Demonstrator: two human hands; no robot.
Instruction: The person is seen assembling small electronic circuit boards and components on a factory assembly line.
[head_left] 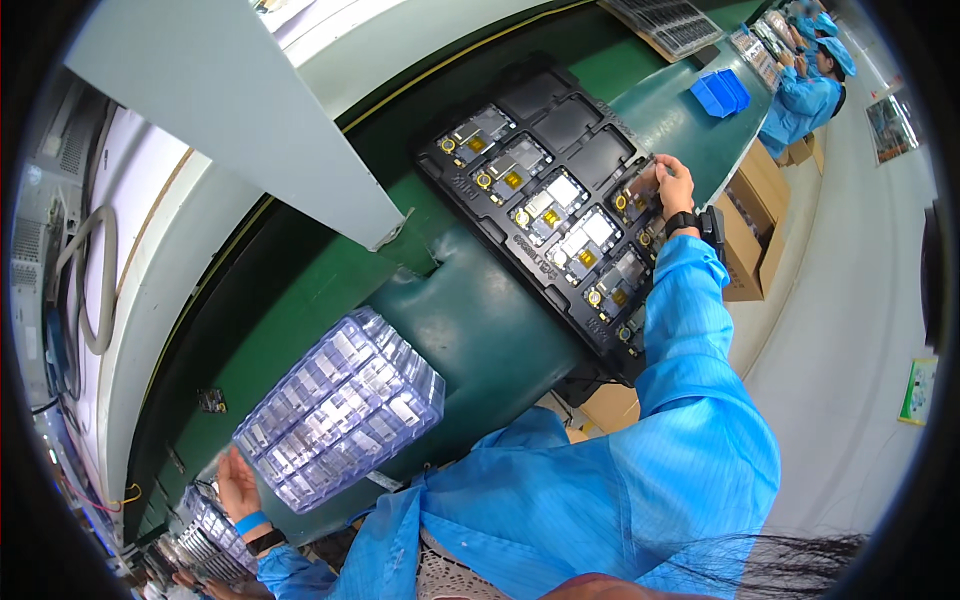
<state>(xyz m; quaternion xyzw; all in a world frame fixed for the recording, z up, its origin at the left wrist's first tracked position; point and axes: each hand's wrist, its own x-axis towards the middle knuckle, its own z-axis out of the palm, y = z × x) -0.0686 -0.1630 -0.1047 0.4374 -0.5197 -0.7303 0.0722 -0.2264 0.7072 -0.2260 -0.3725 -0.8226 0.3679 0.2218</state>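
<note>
A black moulded tray (520,255) lies tilted across the green bench, with circuit boards in several of its pockets. Each board, such as this circuit board (545,215), has a round gold part and an amber patch. At the tray's far right side my right hand (675,187) has its fingers closed on the edge of another circuit board (632,203), partly hidden by the hand. To the lower left, my left hand (238,488) is beside a stack of clear plastic trays (340,410) holding small silvery pieces. Its fingers are stretched out and hold nothing I can see.
A grey panel (250,120) juts over the bench at upper left. A small dark part (212,400) lies left of the clear trays. Farther along stand a blue bin (720,92) and a co-worker (805,100) in blue. Cardboard boxes (750,230) stand beyond my right arm.
</note>
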